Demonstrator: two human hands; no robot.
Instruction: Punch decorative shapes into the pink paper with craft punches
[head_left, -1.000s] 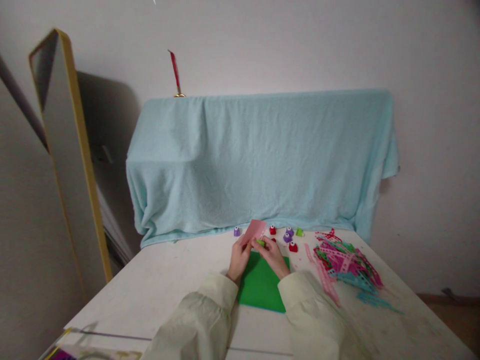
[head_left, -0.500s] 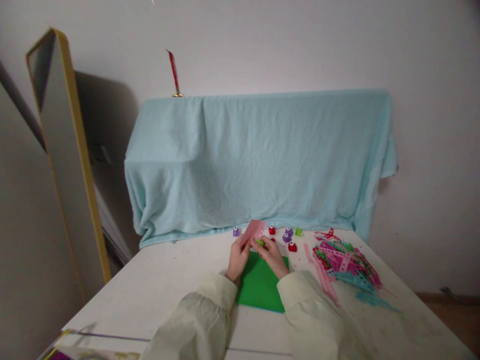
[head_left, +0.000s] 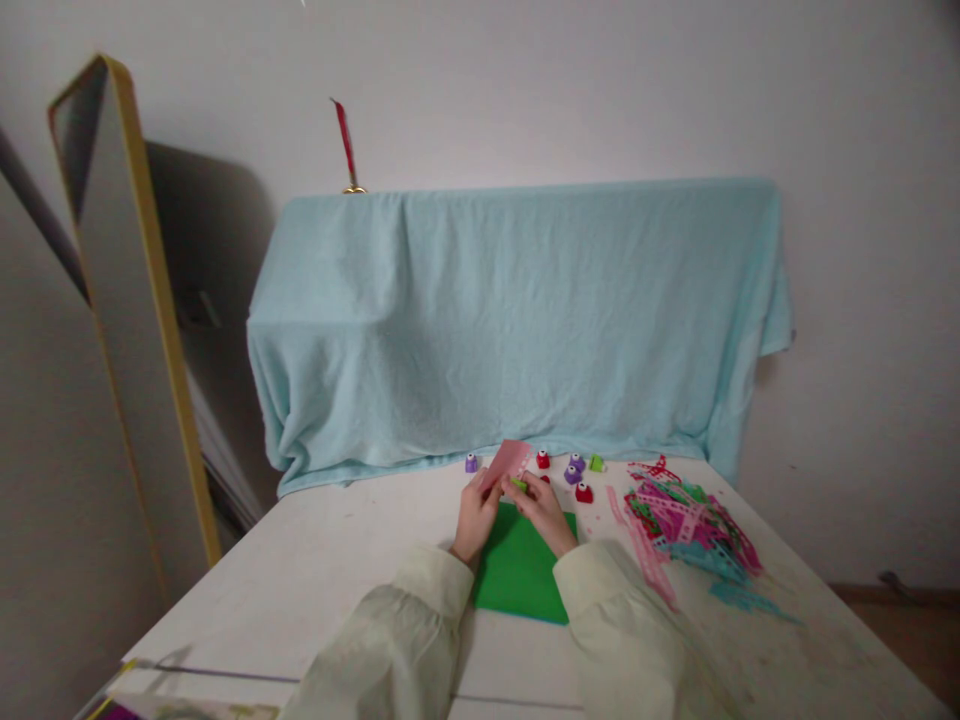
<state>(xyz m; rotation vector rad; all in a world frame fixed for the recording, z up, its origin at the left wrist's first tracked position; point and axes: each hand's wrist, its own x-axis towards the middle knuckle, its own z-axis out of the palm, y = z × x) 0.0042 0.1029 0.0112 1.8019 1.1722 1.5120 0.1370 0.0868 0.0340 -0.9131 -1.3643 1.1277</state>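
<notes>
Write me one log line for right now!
left hand: holds pink paper | right hand: holds green punch | green paper: on table | paper strips: piled at right

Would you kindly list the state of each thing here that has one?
left hand: gripping pink paper
right hand: gripping green punch
pink paper: holed along one edge
green punch: held, partly hidden
green paper: lying flat
cut strips: heaped, perforated
blue cloth: draped
leftmost purple punch: upright

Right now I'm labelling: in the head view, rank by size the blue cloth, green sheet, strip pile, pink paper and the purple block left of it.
Blue cloth
Green sheet and strip pile: too close to rank, the sheet being partly covered
Pink paper
Purple block
</notes>
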